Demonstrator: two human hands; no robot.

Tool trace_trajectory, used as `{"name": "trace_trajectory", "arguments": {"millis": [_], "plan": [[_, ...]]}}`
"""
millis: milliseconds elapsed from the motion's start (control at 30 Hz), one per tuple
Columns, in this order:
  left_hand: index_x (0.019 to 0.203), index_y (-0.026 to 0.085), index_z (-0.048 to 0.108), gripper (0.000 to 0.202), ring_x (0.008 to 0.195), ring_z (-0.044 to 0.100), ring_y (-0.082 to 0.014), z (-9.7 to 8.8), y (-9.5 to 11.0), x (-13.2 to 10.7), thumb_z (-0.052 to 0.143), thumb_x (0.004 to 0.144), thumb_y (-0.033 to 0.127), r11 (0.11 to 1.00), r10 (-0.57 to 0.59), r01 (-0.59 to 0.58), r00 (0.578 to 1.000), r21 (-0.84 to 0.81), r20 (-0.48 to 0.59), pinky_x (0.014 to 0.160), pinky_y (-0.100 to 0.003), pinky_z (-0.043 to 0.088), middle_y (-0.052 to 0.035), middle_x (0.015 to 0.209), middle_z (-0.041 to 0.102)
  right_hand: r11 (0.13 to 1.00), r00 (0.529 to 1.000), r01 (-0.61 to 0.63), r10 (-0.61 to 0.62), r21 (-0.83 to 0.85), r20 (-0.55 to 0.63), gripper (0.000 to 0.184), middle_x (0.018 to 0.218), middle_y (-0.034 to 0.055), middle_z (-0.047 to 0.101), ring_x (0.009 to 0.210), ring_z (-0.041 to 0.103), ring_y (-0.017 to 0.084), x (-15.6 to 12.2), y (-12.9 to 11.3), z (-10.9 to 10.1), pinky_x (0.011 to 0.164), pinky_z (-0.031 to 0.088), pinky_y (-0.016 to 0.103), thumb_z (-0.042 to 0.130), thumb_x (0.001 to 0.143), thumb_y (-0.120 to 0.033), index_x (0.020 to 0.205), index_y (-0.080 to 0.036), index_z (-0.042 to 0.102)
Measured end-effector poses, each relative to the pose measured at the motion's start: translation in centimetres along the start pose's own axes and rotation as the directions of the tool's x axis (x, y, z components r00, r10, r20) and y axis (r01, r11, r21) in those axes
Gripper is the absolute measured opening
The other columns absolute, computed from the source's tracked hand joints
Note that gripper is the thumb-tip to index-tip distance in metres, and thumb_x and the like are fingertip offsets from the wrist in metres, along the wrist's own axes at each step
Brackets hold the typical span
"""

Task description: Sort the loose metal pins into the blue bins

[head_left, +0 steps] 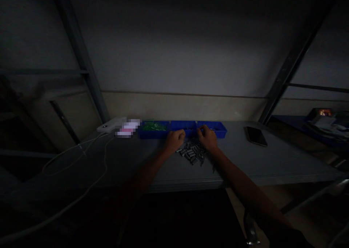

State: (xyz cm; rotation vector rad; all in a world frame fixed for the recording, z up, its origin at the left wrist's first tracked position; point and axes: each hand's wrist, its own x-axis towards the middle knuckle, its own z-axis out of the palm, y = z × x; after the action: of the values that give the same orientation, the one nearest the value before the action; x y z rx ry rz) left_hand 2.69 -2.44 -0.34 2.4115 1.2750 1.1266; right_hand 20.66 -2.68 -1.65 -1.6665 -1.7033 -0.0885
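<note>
A pile of several small grey metal cylinders (192, 153) lies on the grey table (272, 161), in front of three blue trays. My left hand (174, 139) is curled closed at the pile's left edge; what it holds is hidden. My right hand (208, 137) is curled at the pile's right edge, its fingertips pinched near the rim of the right blue tray (218, 129). The middle blue tray (183, 126) sits just behind my hands. The left blue tray (154, 129) holds green pieces.
A dark phone (255, 135) lies on the table to the right. A white power bank (110, 125) with a white cable (81, 146) and a pink-white item (127, 128) sit at the left. Metal rack posts stand on both sides. The scene is dim.
</note>
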Motion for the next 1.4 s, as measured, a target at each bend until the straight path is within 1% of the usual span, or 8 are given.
{"name": "trace_trajectory", "arguments": {"millis": [200,333,567,800,967,1100,1233,1400], "plan": [[0.065,0.016,0.06,0.023,0.058,0.05,-0.0115,0.9,-0.7,0.1,0.04,0.069,0.005,0.999,0.007,-0.011,0.997,0.053,0.079,0.062,-0.022,0.037,0.0015,0.059,0.056,0.968,0.937,0.091,-0.004,-0.233,0.35,0.029,0.095,0.0104,0.067,0.085,0.061,0.021,-0.7,-0.9,-0.2,0.068,0.039,0.027,0.039,0.086,-0.03,0.101,-0.019,0.062],[0.084,0.015,0.063,0.029,0.074,0.056,-0.0147,1.1,-1.4,0.0,0.047,0.063,0.003,0.985,-0.021,-0.006,0.988,0.173,0.151,0.073,-0.024,0.041,-0.0022,0.074,0.062,0.948,0.904,0.126,0.011,-0.291,0.428,0.031,0.101,0.0109,0.066,0.092,0.061,0.022,-0.8,-1.1,-0.4,0.073,0.04,0.028,0.037,0.086,-0.028,0.104,-0.019,0.061],[0.084,0.022,0.065,0.018,0.097,0.056,-0.0253,0.9,-1.0,-0.4,0.049,0.076,0.023,0.921,-0.155,0.028,0.941,0.389,0.302,0.08,-0.037,0.043,-0.0066,0.098,0.063,0.965,0.893,0.12,-0.003,-0.231,0.45,0.031,0.101,0.0109,0.067,0.093,0.061,0.022,-0.7,-0.9,0.1,0.072,0.04,0.027,0.038,0.086,-0.03,0.102,-0.019,0.062],[0.085,0.016,0.062,0.018,0.103,0.051,-0.0292,0.7,-0.8,-0.5,0.046,0.077,0.016,0.885,-0.177,-0.001,0.924,0.466,0.338,0.083,-0.044,0.041,-0.0121,0.102,0.06,0.986,0.912,0.154,-0.117,-0.066,0.393,0.027,0.098,0.0088,0.068,0.09,0.061,0.02,-0.8,-0.9,0.3,0.075,0.039,0.026,0.043,0.087,-0.031,0.099,-0.02,0.063],[0.086,0.013,0.058,0.021,0.091,0.054,-0.0216,1.2,-1.3,0.0,0.043,0.074,0.004,0.935,-0.05,-0.045,0.965,0.352,0.257,0.081,-0.034,0.041,-0.0095,0.091,0.062,0.978,0.916,0.205,-0.206,0.04,0.344,0.03,0.082,0.0085,0.068,0.074,0.06,0.018,-0.8,-1.1,0.4,0.066,0.036,0.026,0.038,0.089,-0.032,0.084,-0.018,0.064],[0.083,0.013,0.057,0.017,0.086,0.055,-0.0186,1.4,-1.3,0.3,0.041,0.082,0.01,0.975,0.041,-0.074,0.986,0.209,0.159,0.081,-0.03,0.041,-0.0076,0.086,0.063,0.97,0.927,0.185,-0.225,0.156,0.301,0.031,0.067,0.0045,0.062,0.062,0.054,0.014,-0.5,-0.8,0.7,0.058,0.032,0.024,0.037,0.089,-0.03,0.071,-0.017,0.059],[0.087,0.013,0.059,0.013,0.083,0.057,-0.0176,1.3,-1.2,0.4,0.049,0.083,0.02,0.996,0.03,-0.035,0.997,0.078,0.066,0.078,-0.028,0.042,-0.0067,0.085,0.065,0.944,0.949,0.147,-0.219,0.295,0.228,0.027,0.065,0.0009,0.058,0.061,0.05,0.013,-0.4,-0.5,1.0,0.057,0.032,0.023,0.038,0.087,-0.031,0.07,-0.017,0.054],[0.079,0.015,0.062,0.024,0.073,0.059,-0.0153,0.8,-0.8,0.4,0.043,0.087,0.027,0.999,0.011,-0.015,0.994,0.035,0.105,0.069,-0.025,0.042,-0.0046,0.077,0.067,0.9,0.947,0.158,-0.255,0.407,0.196,0.021,0.068,-0.0004,0.055,0.064,0.049,0.012,-0.6,-0.6,0.9,0.06,0.034,0.023,0.04,0.085,-0.03,0.076,-0.017,0.053]]}}
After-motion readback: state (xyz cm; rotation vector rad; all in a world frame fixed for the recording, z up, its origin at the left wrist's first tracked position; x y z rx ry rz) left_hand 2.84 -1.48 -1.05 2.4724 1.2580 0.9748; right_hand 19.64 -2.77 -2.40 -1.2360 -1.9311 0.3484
